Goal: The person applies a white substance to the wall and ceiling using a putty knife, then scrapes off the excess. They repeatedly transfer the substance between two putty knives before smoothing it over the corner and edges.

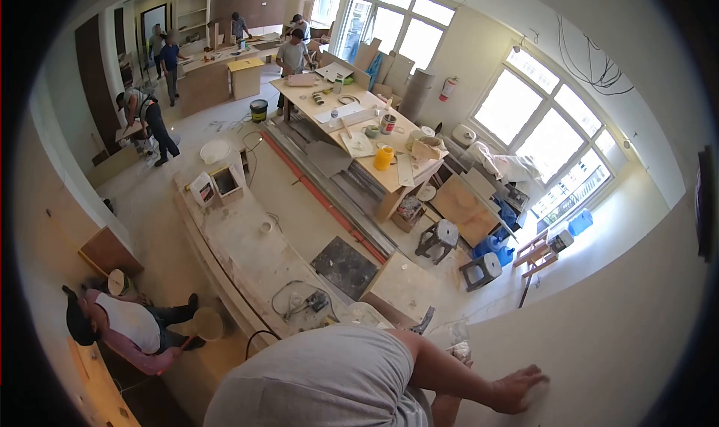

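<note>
My left arm reaches out of a grey short sleeve toward the pale wall point(599, 337) on the right. At its end my left hand point(518, 391) lies against the wall, fingers stretched and slightly blurred; I see no tool in it. My right hand point(469, 361) is mostly hidden behind the left forearm, with only a few fingers showing. It seems to grip a whitish crumpled thing point(459, 343), whose kind I cannot make out. A dark metal piece point(425, 320) stands just beyond my left arm, by a pale board point(408, 286).
A long dusty counter point(247, 240) bears a cord and a small device point(317, 301). Stools point(440, 240), a worktable point(389, 176) with paint cans, and long metal profiles point(329, 195) stand beyond. One person point(135, 322) works at lower left; several others are at the back.
</note>
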A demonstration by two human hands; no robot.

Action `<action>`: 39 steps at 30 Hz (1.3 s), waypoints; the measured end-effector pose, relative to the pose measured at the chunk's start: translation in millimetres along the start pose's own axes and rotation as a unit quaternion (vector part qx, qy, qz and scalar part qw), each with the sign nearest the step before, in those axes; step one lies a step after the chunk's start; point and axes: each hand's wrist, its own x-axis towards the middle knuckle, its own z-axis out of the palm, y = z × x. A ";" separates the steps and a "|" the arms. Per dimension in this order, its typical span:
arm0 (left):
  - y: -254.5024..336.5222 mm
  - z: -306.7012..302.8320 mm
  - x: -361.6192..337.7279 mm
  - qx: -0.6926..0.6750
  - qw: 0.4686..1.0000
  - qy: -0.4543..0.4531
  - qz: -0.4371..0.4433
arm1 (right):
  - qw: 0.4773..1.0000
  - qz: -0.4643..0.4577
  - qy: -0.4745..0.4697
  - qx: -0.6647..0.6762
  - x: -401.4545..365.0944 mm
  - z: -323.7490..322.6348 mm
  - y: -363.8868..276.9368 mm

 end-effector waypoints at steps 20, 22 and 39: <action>-80.9 -314.7 -97.4 0.029 0.899 0.193 -0.392 | 0.972 0.083 -0.172 -0.137 4.4 58.2 2.2; -84.3 -327.8 -125.4 -0.031 0.872 0.191 -0.450 | 0.954 0.100 -0.227 -0.165 1.0 74.9 10.1; -48.7 -364.7 -156.0 -0.255 0.750 0.418 -0.445 | 0.852 0.189 -0.342 -0.349 -62.7 153.6 75.7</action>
